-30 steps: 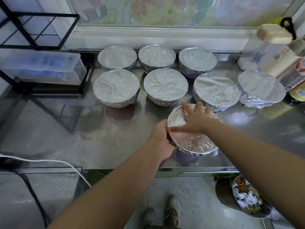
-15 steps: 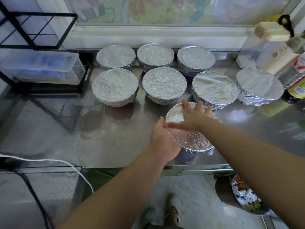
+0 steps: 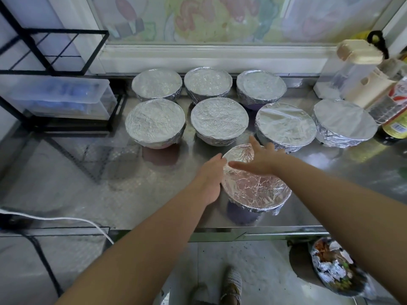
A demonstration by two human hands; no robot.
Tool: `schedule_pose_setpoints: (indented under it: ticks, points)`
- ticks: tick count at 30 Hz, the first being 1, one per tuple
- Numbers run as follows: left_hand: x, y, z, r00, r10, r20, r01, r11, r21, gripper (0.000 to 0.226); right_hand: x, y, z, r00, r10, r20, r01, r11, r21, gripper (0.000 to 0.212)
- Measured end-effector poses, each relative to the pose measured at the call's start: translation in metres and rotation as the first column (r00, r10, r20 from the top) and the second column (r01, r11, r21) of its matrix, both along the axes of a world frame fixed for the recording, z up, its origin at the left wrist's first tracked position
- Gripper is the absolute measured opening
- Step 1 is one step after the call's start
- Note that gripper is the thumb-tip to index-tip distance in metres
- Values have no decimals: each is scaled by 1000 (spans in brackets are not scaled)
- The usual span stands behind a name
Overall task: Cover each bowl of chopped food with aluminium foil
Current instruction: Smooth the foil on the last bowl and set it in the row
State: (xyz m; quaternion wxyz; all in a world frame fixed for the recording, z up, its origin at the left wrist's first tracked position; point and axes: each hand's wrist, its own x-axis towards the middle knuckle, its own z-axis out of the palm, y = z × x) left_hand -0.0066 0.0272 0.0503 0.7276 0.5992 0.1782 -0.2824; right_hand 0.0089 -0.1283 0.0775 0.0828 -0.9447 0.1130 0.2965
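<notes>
Head view: both hands on the nearest foil-covered purple bowl [image 3: 257,192].
The bowl stands at the near edge of the steel counter [image 3: 110,183]. The right hand [image 3: 262,160] lies over the foil top with its fingers spread wide and straight. The left hand [image 3: 209,177] is against the bowl's left side, its fingers hidden, so I cannot tell its grip. Seven more foil-covered bowls [image 3: 219,119] stand farther back.

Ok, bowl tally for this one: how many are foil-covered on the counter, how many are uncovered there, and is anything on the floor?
Foil-covered bowls: 8
Uncovered bowls on the counter: 0
Scrap bowl on the floor: 1
Total: 9
</notes>
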Motion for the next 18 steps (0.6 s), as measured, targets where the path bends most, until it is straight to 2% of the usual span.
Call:
schedule_pose_setpoints:
  ticks: [3,5,7,12,15,18]
  points:
    - [5,-4,-8,979,-140,151,109,974,198,43,6,-21,-1,991,35,129,-39,999,31,85]
    - [7,-5,-13,971,-150,185,101,964,246,34,9,-35,-5,977,23,213,-44,995,91,55]
    - [9,-5,-16,968,-113,225,51,963,264,31,11,-41,-11,953,-21,303,-28,987,158,38]
    - [12,-10,-21,936,-147,320,33,941,336,29,23,-26,-16,908,15,419,-169,927,334,35]
    - [19,-12,-25,920,-158,359,9,924,383,28,37,-24,-16,929,157,336,-256,926,277,33]
    - [21,-12,-29,905,-162,392,-3,921,388,28,47,-33,-17,955,175,238,-242,925,294,33]
